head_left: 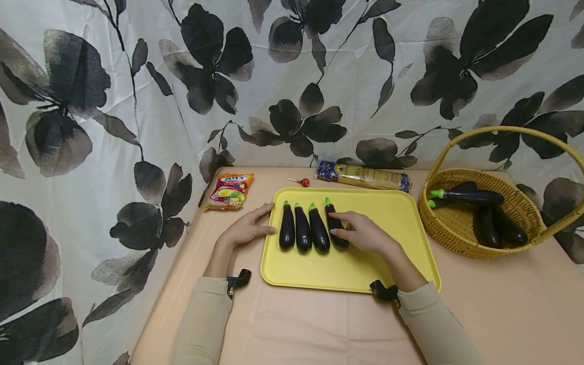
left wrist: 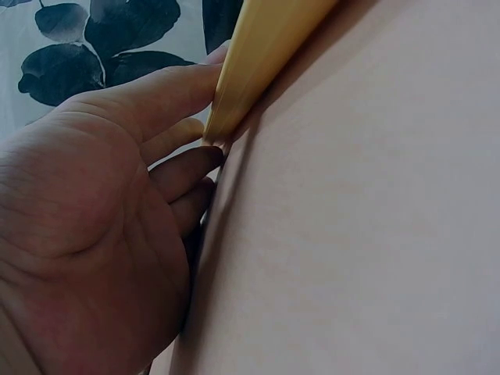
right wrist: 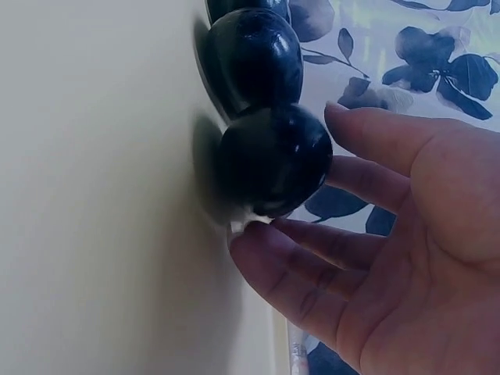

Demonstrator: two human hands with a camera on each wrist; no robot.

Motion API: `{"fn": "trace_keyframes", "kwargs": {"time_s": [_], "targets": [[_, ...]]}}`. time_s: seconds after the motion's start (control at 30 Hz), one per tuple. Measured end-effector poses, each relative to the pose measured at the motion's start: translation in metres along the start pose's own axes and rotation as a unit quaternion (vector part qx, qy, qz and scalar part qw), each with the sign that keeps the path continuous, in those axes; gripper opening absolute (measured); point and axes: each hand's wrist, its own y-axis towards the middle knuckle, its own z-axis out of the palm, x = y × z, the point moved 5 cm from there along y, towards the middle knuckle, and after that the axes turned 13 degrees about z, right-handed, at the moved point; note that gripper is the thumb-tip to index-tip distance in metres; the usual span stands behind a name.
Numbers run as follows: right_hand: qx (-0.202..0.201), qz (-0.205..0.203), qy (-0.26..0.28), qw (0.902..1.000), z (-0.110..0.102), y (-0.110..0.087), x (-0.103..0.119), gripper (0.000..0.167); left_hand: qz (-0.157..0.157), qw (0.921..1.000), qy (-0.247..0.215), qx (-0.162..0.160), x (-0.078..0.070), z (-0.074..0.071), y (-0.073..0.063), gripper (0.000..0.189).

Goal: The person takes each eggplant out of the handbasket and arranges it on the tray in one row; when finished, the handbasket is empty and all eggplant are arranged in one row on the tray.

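Several glossy dark eggplants (head_left: 303, 230) with bright green stems lie side by side on a yellow tray (head_left: 378, 268). My right hand (head_left: 367, 233) has its thumb and fingers loosely around the rightmost eggplant (head_left: 336, 223), which tilts a little. In the right wrist view, that eggplant's rounded end (right wrist: 275, 160) sits between the thumb and fingers. At the tray's left edge, my left hand (head_left: 244, 228) touches the rim with thumb and fingertips, fingers spread. The left wrist view shows this hand (left wrist: 101, 195) against the tray's side (left wrist: 254, 66).
On the right stands a wicker basket (head_left: 438, 243) with a tall handle, holding several more eggplants (head_left: 490, 223). Behind the tray lie a pasta packet (head_left: 365, 176) and a red lollipop (head_left: 304, 182). A colourful candy bag (head_left: 229, 191) is at the back left. A floral curtain (head_left: 283, 76) hangs behind.
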Motion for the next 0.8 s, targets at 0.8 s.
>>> {"fn": "trace_keyframes", "kwargs": {"time_s": [0.8], "targets": [[-0.003, 0.002, 0.0, 1.0, -0.0003, -0.0014, -0.0004, 0.053, 0.006, 1.0, 0.001, 0.005, -0.0005, 0.0, 0.0006, 0.082]]}}
